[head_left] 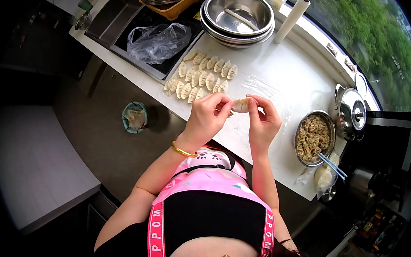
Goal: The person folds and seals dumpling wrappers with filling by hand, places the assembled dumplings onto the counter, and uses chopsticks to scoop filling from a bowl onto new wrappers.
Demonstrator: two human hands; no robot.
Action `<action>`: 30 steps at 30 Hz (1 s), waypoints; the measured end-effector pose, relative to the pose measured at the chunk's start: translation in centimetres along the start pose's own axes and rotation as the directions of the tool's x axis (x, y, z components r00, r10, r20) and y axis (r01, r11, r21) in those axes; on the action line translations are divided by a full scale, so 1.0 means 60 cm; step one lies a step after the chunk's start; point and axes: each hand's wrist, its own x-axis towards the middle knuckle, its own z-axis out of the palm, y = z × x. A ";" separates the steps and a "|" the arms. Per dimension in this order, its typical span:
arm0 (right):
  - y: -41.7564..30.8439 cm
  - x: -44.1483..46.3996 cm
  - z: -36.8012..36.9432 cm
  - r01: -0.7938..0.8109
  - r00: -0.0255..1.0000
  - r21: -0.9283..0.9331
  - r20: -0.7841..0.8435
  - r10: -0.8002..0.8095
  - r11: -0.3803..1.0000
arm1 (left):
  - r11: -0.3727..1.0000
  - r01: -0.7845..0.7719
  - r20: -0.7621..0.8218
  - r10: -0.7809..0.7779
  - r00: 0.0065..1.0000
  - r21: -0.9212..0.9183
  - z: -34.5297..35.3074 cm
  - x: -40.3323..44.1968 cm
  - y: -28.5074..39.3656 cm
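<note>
Between my two hands is a pale dumpling point(240, 105), held above the front part of the white counter. The fingertips of my left hand point(209, 113) pinch one end of it; a gold bangle circles that wrist. At the other end, my right hand point(263, 120) grips it with thumb and fingers. Just beyond my left hand, several pleated dumplings point(202, 77) lie in rows on the counter. To the right stands a steel bowl of filling point(313, 138), with blue chopsticks point(332, 165) resting on its rim.
Stacked steel bowls point(239, 18) hold a rolling pin point(241, 19). A clear plastic bag point(159, 43) lies by the sink point(114, 21). A paper-like roll point(293, 19) stands near the window. A lidded pot point(352, 112) is at right. On the floor sits a bin point(134, 117).
</note>
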 end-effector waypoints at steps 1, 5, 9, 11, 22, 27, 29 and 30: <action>0.002 -0.001 0.003 0.000 1.000 -0.012 0.003 0.000 1.000 | 0.999 0.038 0.013 -0.038 0.999 0.003 -0.002 0.000 -0.003; 0.009 -0.003 0.008 0.006 1.000 -0.027 -0.001 -0.006 1.000 | 0.999 0.042 0.031 -0.041 0.999 -0.022 -0.004 0.003 -0.016; 0.022 -0.004 -0.006 -0.036 0.996 -0.006 0.080 0.037 0.999 | 0.995 0.065 0.107 -0.057 0.993 -0.078 -0.007 0.006 -0.007; 0.032 -0.007 -0.014 -0.076 0.986 0.017 0.153 0.072 0.997 | 0.982 0.134 0.162 -0.111 0.981 -0.135 -0.005 0.007 -0.013; 0.103 -0.073 -0.055 -0.072 0.957 -0.265 0.253 0.141 0.962 | 0.994 0.090 0.317 -0.067 0.946 -0.059 0.068 -0.012 -0.142; 0.112 -0.079 -0.108 -0.112 0.969 -0.348 0.170 0.180 0.931 | 0.990 0.109 0.100 -0.118 0.988 0.089 0.121 0.045 -0.243; 0.110 -0.084 -0.134 -0.166 0.966 -0.378 0.123 0.227 0.911 | 0.978 0.042 0.049 -0.053 0.997 0.203 0.134 0.094 -0.260; 0.110 -0.088 -0.148 -0.165 0.968 -0.376 0.114 0.222 0.912 | 0.947 0.097 0.025 -0.110 0.994 0.307 0.142 0.118 -0.264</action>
